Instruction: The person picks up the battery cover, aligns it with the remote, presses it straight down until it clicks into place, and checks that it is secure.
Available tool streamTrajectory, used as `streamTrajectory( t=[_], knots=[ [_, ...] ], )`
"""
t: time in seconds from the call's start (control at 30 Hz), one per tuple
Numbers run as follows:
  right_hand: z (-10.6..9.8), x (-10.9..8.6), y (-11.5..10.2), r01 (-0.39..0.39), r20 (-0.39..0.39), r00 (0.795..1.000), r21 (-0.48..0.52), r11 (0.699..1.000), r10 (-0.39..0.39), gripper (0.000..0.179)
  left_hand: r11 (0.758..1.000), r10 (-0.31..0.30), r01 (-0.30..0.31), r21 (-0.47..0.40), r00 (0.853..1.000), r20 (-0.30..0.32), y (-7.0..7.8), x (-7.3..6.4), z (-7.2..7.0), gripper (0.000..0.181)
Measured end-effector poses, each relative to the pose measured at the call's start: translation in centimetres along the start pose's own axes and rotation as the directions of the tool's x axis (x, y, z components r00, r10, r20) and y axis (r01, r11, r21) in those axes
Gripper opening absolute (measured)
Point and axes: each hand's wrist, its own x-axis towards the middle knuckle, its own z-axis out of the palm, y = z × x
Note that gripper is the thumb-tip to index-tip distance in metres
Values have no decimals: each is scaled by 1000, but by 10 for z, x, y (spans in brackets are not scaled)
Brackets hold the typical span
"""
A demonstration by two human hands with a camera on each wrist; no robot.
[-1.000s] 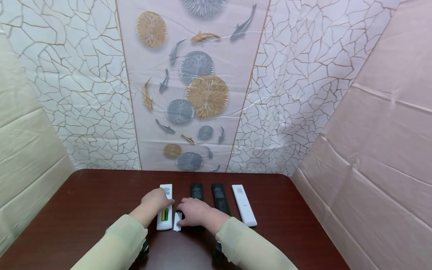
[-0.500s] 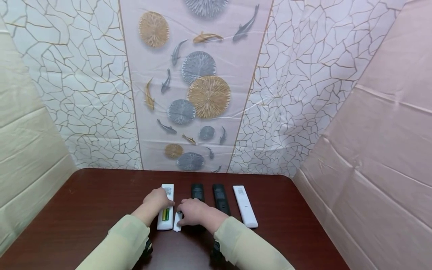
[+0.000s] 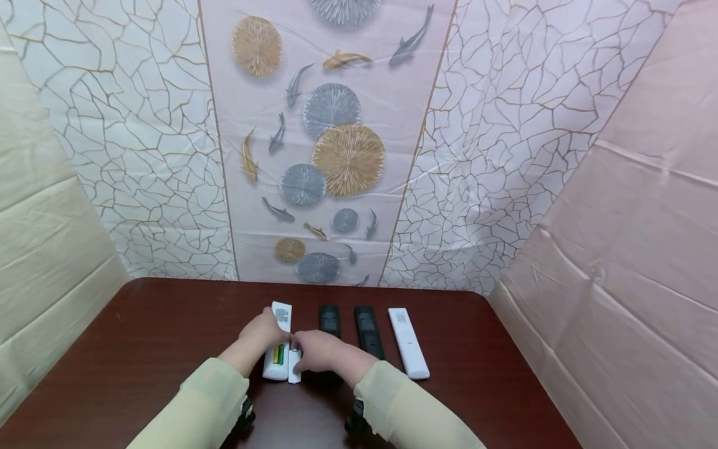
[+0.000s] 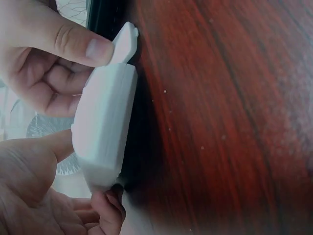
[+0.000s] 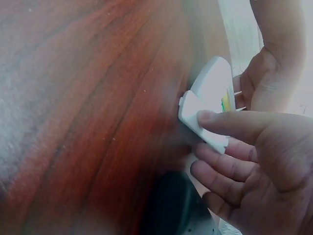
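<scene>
A white remote control [image 3: 275, 371] lies back side up, its open compartment showing a green-and-yellow battery [image 3: 278, 354]. My left hand [image 3: 261, 335] grips the remote around its sides, fingers curling under its edge in the left wrist view. Between thumb and fingers, my right hand [image 3: 321, 350] pinches a small white battery cover [image 3: 294, 366]. The cover [image 5: 194, 110] sits right along the remote's right side, overlapping its edge in the right wrist view. My right thumb [image 4: 100, 51] presses on the cover's face.
To the right lie two black remotes, one [image 3: 330, 319] partly hidden by my right hand and another [image 3: 368, 330] beside it. Farther right is a second white remote [image 3: 408, 343]. The dark red wooden table [image 3: 179, 324] ends at a patterned back wall.
The left-hand remote has tilted slightly, its far end shifting right. The battery cover in my right hand has come up closer against the remote's side. The other remotes stay put.
</scene>
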Motion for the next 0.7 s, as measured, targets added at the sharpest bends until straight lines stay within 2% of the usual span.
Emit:
streamTrajectory(
  t=[0.13,0.23,0.37,0.43,0.57,0.7],
  knots=[
    [1,-1,-1,-30,-40,999,97,995,34,24,994,-15,17,-111,1000,17,-7,6,1,66],
    [1,-1,-2,-46,-77,995,153,987,59,16,977,-40,49,-207,998,45,-13,12,2,46],
    [2,-2,-5,-56,-105,991,266,962,87,8,960,-49,66,-272,997,67,-19,16,2,33],
    [3,-4,-6,-58,-105,989,357,932,102,8,950,-55,76,-304,996,75,-21,16,1,31],
    [4,-6,-4,-58,-114,984,518,854,135,10,925,-55,84,-370,994,90,-23,15,-1,32],
    [3,-9,-3,-50,-132,978,594,803,159,10,905,-44,85,-417,993,107,-24,13,-4,37]
  ],
)
